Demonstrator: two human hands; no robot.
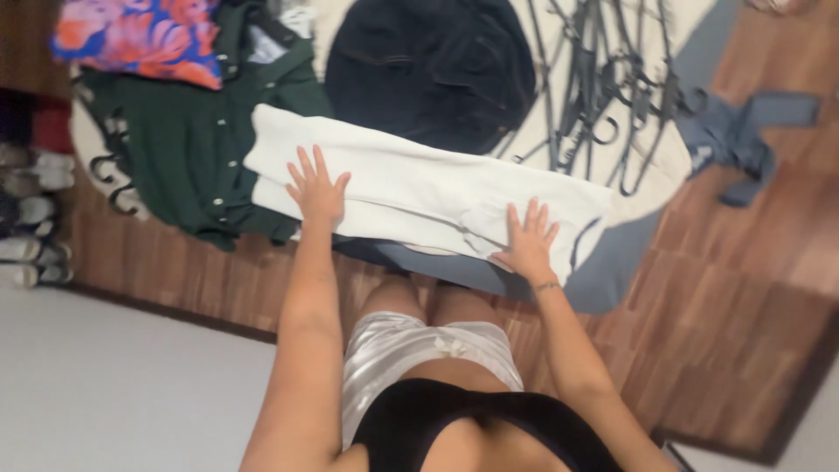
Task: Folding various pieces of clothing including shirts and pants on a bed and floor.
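On the wooden floor (pixel 743 288), before the kneeling person, a folded white garment (pixel 419 188), perhaps trousers, though blur makes that unsure, lies across a grey cloth (pixel 612 271). Both hands rest flat on it with fingers spread, neither grip closed on anything: the left hand (pixel 316 190) presses near the garment's left end, the right hand (pixel 527 240) near its right end, close to the lower edge. Just beside the white garment on the left lies a dark green buttoned garment (pixel 183 149), and above that a bright floral fabric (pixel 140 35). A dark navy garment (pixel 428 65) touches the white one's far edge. Farther right a heap of black hangers (pixel 603 79) rests on a pale round rug (pixel 669 166), with a grey-blue cloth (pixel 734 131) beside it.
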